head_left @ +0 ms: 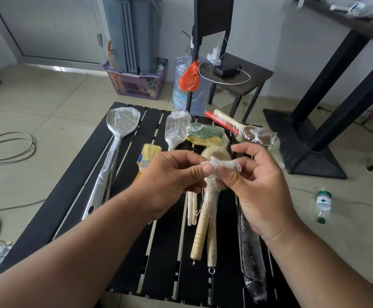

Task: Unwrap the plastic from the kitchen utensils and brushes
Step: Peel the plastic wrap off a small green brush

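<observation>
1. I see both hands raised over a black slatted table (70, 196), meeting at a small wad of clear plastic wrap (222, 164).
2. My left hand (172, 178) pinches the wad between thumb and curled fingers from the left side.
3. My right hand (256, 181) pinches the same wad from the right, thumb and forefinger closed on it; the remaining fingers are loosely bent above it.
4. Directly under the wad lies a pair of wooden-handled brushes (205, 221), partly wound in film, with metal eyelets at their near ends. I cannot tell whether the wad is still joined to that film.
5. Just left of them, two pale sticks (191, 210) lie side by side on the slats.
6. A long steel spatula (114, 152), wrapped in film, lies along the left part of the table.
7. A yellow-handled paintbrush (146, 160) rests bare near my left hand, bristles pointing away from me.
8. Behind it sits a smaller wrapped spatula (176, 130), and beside that a wrapped green and yellow sponge (204, 133).
9. At the far right edge lies a wrapped bundle of brushes (247, 130), one with a red handle.
10. A long dark utensil (251, 258) in film lies below my right hand.
11. A small bottle (323, 202) lies on the tiled floor to the right.
</observation>
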